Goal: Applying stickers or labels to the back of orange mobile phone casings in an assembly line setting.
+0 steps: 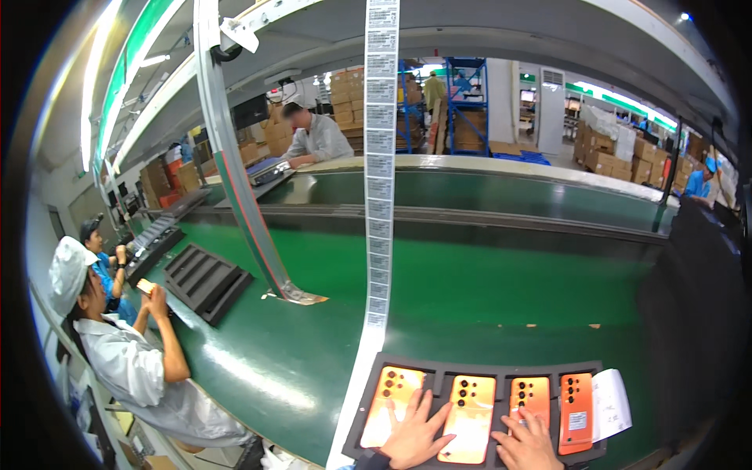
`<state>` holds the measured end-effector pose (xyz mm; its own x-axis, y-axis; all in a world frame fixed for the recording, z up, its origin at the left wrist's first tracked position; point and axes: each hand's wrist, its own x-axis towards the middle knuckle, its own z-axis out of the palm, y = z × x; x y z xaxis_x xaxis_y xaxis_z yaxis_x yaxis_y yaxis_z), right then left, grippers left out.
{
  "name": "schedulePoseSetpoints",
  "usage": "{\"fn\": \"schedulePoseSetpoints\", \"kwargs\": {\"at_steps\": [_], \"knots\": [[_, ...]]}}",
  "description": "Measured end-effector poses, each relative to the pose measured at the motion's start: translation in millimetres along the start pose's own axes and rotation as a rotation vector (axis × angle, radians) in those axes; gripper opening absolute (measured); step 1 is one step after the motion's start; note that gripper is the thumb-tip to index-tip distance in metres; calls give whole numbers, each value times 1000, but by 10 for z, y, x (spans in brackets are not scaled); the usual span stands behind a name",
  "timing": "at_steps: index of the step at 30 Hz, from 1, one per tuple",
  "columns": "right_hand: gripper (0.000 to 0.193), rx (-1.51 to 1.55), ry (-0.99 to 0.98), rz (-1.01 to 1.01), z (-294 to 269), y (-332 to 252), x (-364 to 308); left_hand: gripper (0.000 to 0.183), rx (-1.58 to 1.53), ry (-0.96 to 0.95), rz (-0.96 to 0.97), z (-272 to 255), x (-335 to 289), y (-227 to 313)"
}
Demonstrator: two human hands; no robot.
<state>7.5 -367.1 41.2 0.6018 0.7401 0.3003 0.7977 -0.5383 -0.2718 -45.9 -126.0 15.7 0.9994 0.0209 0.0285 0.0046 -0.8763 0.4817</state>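
Left hand: the left hand [413,439] lies flat with fingers spread apart, gripping nothing, pressed on the glossy orange phones at the near edge.
Right hand: the right hand [527,444] rests just right of it, fingers loosely apart, tips on the third phone, clamped on nothing.
Phones: four orange phones [471,417], smooth and mirror-shiny, rounded rectangles with dark camera rings, lie backs up side by side.
Tray: a black moulded tray [435,368], matte, with raised ribs between pockets, holds the phones at the near middle of the worktop.
Paper: a white curled sheet [613,403] sits on the tray's right end, touching the rightmost phone.
Worktop: green belt worktop [501,282], smooth with a soft sheen, curving left to right.
Label strip: a long white strip of labels [378,196] hangs down the middle, its end reaching the belt left of the tray.
Empty tray: another black ribbed tray [205,280] lies farther left.
Co-worker: a person in white cap and shirt [125,352] sits at the left edge.
Far: brown cardboard boxes [611,153] stacked at far right.
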Motion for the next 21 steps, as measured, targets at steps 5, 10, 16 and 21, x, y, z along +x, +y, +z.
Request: {"fn": "schedulePoseSetpoints", "kwargs": {"at_steps": [5,10,16,21], "knots": [[31,15,-7,30,7,32,-39,66,29,-82,-34,-55,33,89],[35,58,-35,41,-63,42,-1,66,70,-67,-34,-95,32,148],[36,77,-46,74,-55,11,3,65,81,-75,-26,-154,32,157],[33,97,-78,78,-72,8,34,68,177,-4,37,-19,42,5]]}}
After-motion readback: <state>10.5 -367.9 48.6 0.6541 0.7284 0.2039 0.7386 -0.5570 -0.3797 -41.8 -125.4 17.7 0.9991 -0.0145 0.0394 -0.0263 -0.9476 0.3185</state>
